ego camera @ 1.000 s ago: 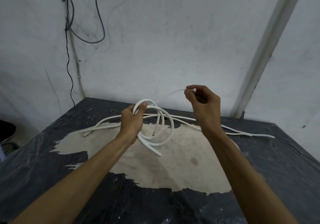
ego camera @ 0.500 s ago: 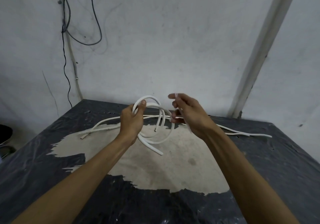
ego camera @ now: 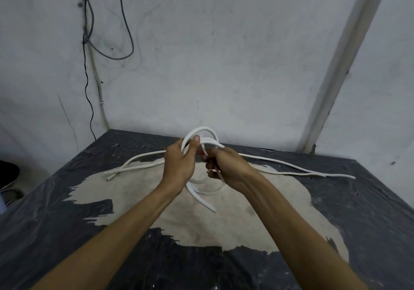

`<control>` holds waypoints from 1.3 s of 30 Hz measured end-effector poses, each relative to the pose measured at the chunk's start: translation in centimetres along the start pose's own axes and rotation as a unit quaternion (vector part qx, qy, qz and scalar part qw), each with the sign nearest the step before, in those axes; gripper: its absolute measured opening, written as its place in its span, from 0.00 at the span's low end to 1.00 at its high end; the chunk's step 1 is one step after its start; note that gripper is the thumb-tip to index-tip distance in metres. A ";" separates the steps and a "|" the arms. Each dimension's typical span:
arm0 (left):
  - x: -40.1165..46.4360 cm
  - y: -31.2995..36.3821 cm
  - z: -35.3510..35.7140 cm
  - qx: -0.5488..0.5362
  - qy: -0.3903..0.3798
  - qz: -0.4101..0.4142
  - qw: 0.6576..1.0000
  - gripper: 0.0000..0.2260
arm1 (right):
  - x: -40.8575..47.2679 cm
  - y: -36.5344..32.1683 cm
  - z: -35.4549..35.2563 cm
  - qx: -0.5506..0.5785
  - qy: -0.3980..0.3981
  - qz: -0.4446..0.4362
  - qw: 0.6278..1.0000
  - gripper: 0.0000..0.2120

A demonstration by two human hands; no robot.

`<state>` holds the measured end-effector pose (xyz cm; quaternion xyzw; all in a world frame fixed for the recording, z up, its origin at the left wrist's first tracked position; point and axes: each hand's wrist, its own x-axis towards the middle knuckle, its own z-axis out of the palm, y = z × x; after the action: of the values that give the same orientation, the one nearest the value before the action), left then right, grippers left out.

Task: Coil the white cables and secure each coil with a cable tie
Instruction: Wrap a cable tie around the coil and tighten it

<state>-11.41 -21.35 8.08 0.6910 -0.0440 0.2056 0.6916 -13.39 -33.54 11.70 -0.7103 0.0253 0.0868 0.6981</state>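
Gripping 1 cable coil (ego camera: pixel 202 133): 2 hands, left hand (ego camera: pixel 179 165), right hand (ego camera: pixel 230 168).

Just one head-worn wide-angle view, looking forward and down from close behind the hands (ego camera: pixel 201 166). Tabletop (ego camera: pixel 67 233) spreads beneath them, wall (ego camera: pixel 224 65) just beyond.

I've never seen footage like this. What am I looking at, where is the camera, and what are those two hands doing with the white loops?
There is no machine here: a person wears a camera on the head, so you look down along their own arms. The left hand grips a coil of white cable above a dark table with a worn pale patch. The right hand pinches a thin white strip beside the coil, probably a cable tie. More loose white cables lie across the table behind the hands. Dark wires hang on the wall.
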 end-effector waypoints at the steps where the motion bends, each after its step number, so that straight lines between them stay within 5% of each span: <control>1: 0.0 0.0 0.0 -0.008 0.000 -0.006 1.000 0.10 | 0.0 0.0 0.1 0.061 -0.015 0.005 0.998 0.12; 3: 0.0 0.0 0.0 -0.028 -0.002 -0.018 0.999 0.10 | 0.0 0.3 0.2 0.114 -0.023 -0.010 0.993 0.11; 16: -0.1 -0.5 -0.4 -0.034 -0.045 -0.046 0.997 0.08 | -0.2 1.8 1.6 0.020 0.123 -0.045 0.991 0.10; 26: 0.1 0.0 -1.1 -0.101 -0.042 -0.094 0.990 0.08 | 0.0 1.8 1.3 0.056 0.058 -0.030 0.996 0.11; 30: 0.5 -0.1 -1.6 -0.086 -0.018 -0.088 0.992 0.07 | -1.0 0.9 0.1 -0.035 0.030 -0.039 0.998 0.11; 39: 0.2 0.1 -0.9 -0.155 -0.091 -0.136 0.974 0.05 | -1.8 0.6 -0.4 -0.095 0.106 -0.169 0.975 0.08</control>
<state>-11.47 -20.40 8.17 0.5906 -0.0436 0.0364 0.8050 -15.26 -34.08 11.40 -0.7726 -0.0292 -0.1064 0.6252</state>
